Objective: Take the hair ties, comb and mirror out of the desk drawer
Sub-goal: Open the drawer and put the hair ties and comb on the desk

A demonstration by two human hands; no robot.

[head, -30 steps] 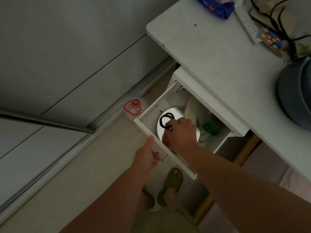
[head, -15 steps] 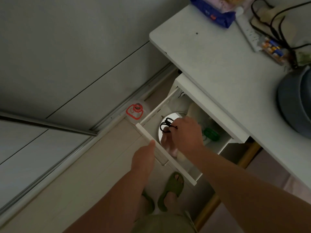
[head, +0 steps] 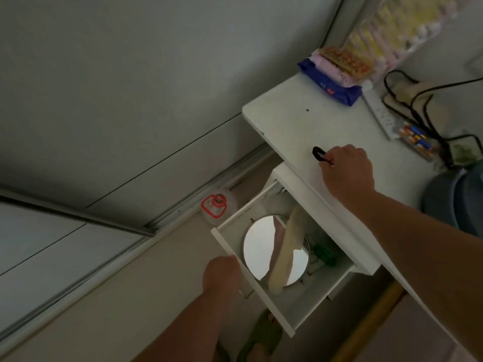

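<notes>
right hand [head: 345, 169] pinching hair ties [head: 319, 154] over desk [head: 292, 121] front edge | release flat, clear of drawer [head: 264, 304]

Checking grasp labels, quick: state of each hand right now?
Left hand: closed on the drawer front.
Right hand: pinching the black hair ties over the desk.
</notes>
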